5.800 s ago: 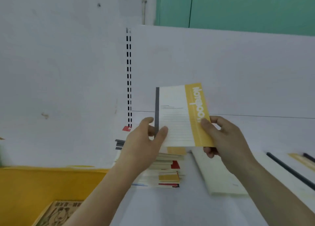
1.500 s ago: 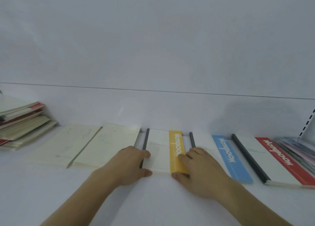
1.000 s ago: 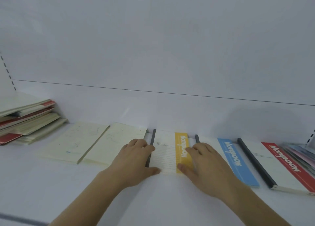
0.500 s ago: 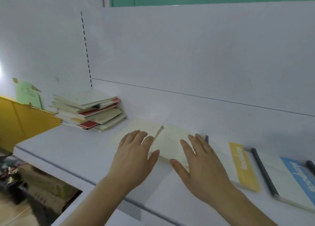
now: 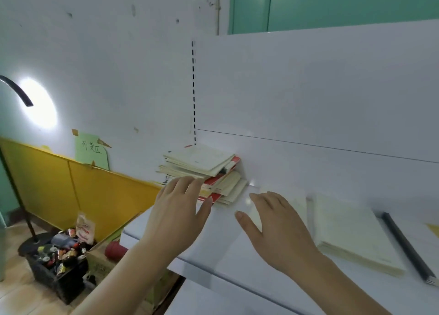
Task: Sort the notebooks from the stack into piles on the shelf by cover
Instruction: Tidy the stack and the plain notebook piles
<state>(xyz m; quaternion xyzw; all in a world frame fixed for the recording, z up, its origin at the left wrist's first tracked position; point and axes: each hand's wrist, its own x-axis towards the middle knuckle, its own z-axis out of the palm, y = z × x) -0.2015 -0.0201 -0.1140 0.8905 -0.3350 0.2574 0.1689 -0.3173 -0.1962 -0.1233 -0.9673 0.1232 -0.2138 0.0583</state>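
Observation:
A stack of notebooks [image 5: 202, 167] with cream and red covers lies at the left end of the white shelf [image 5: 228, 262], against the back panel. My left hand [image 5: 177, 213] hovers with straight fingers just in front of the stack, holding nothing. My right hand [image 5: 275, 224] is spread open above the shelf, to the right of the stack, over the left cream pile. A pile of cream notebooks [image 5: 351, 231] lies right of that hand. A notebook with a dark spine [image 5: 408, 243] shows at the right edge, mostly cut off.
The shelf's left front corner [image 5: 126, 236] juts out over the floor. Below on the left stand a black crate of small bottles [image 5: 57, 260] and a yellow panel [image 5: 71, 184]. A green paper note [image 5: 91, 152] is taped to the wall.
Both hands let go of the yellow-striped notebook, which stays on the shelf, and moved left toward the stack. My view swung left, so the coloured piles left the frame.

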